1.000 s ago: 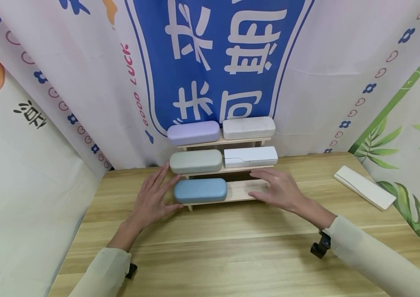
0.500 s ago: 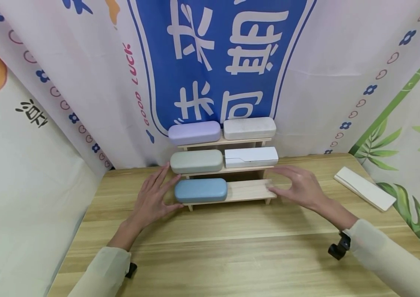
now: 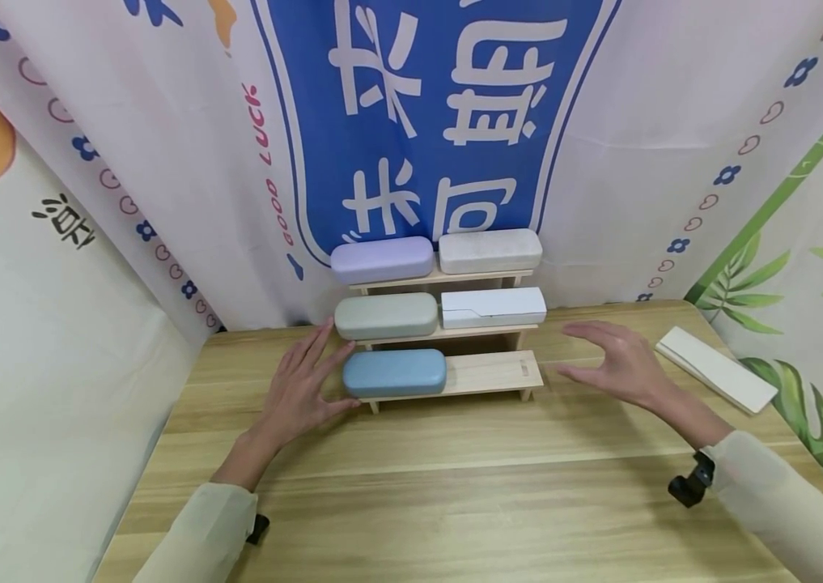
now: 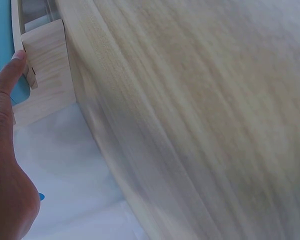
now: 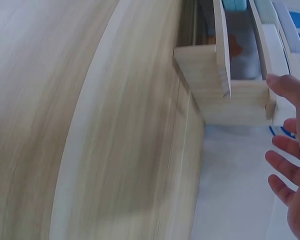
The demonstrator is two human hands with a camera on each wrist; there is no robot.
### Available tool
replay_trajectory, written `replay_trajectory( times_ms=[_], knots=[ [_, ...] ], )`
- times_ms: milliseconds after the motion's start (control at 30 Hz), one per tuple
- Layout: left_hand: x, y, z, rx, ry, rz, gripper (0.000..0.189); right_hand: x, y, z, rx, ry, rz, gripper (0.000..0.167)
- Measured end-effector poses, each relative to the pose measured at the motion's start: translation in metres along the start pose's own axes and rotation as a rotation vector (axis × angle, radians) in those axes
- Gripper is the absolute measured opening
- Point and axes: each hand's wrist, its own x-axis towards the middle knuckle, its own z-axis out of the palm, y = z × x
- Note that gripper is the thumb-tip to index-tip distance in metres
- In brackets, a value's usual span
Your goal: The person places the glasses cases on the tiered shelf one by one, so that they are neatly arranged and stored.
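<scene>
A three-tier wooden stand (image 3: 491,372) holds glasses cases in two columns. The bottom step carries a blue glasses case (image 3: 394,372) on its left half; bare wood shows on its right half. On the middle step sit a grey-green case (image 3: 385,316) and a white flip-top case (image 3: 494,307). A lilac case (image 3: 382,259) and an off-white case (image 3: 489,250) occupy the top step. My left hand (image 3: 299,385) is spread at the stand's left end, fingertips right at the case ends, thumb by the bottom step. My right hand (image 3: 622,360), fingers parted and holding nothing, hovers right of the stand.
A flat white folded case (image 3: 715,369) lies on the wooden table (image 3: 418,486) near its right edge. Behind the stand hangs a printed curtain (image 3: 600,162) with a blue panel. Each wrist wears a small black camera (image 3: 691,479).
My right hand has drawn away to the right from over the bottom step, uncovering its bare right half. My left hand and the cases have stayed in place.
</scene>
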Motion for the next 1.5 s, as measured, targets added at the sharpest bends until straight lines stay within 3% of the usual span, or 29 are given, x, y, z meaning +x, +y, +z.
replay_trajectory(
  times_ms=[567,1033,1500],
  knots=[
    [-0.001,0.000,0.000,-0.002,0.012,0.006,0.106,-0.017,0.031,-0.016,-0.040,-0.002,-0.036,0.064],
    [0.000,0.000,0.000,0.004,0.017,0.013,0.103,-0.040,0.056,-0.040,-0.117,-0.111,0.075,0.069],
    [0.000,0.001,-0.001,-0.001,0.009,0.001,0.104,-0.063,0.084,-0.060,-0.115,-0.135,0.191,0.073]
  ],
)
